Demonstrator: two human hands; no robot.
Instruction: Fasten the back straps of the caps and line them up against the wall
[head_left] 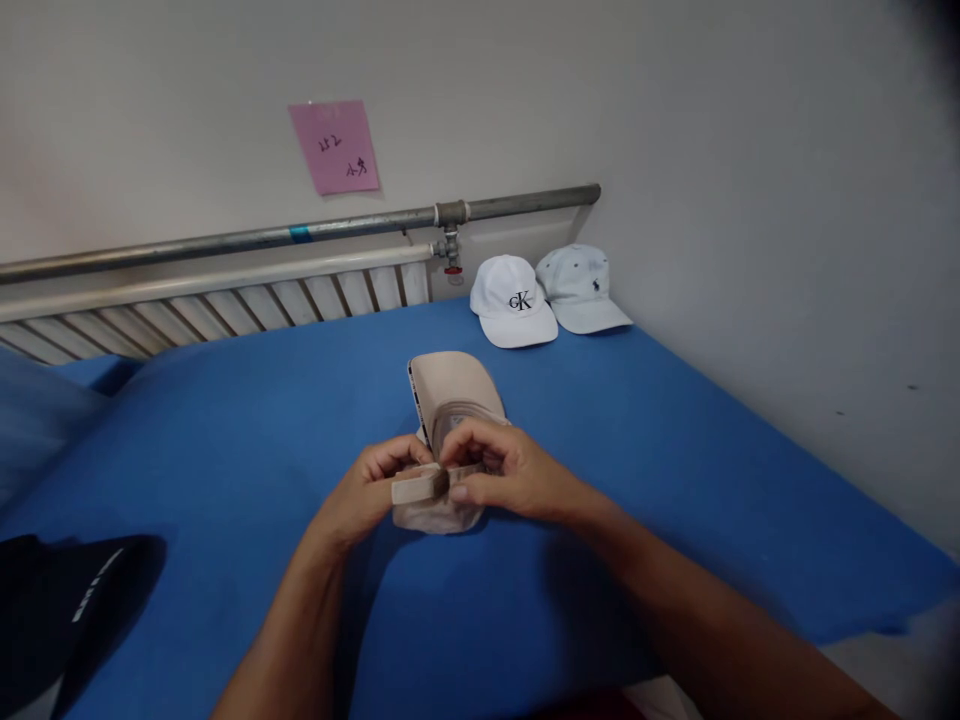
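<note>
A beige baseball cap (456,380) is on the blue table in front of me, its brim pointing away and the brim's underside and part of the inside showing. At the back of the cap, a beige strap with a brownish patch sticks out to the left. My left hand (375,485) is closed on the strap's left side, thumb and fingers pinching it. My right hand (517,468) grips the cap's back edge at the right of the strap, fingers curled over it. Some of the crown is hidden behind both hands.
Two white caps, one with black letters (514,302) and one with a small dark emblem (585,290), sit at the table's far right corner. A black cap (75,610) lies at the near left. Behind the blue table (255,430) are a radiator (300,300) and a pipe (360,225).
</note>
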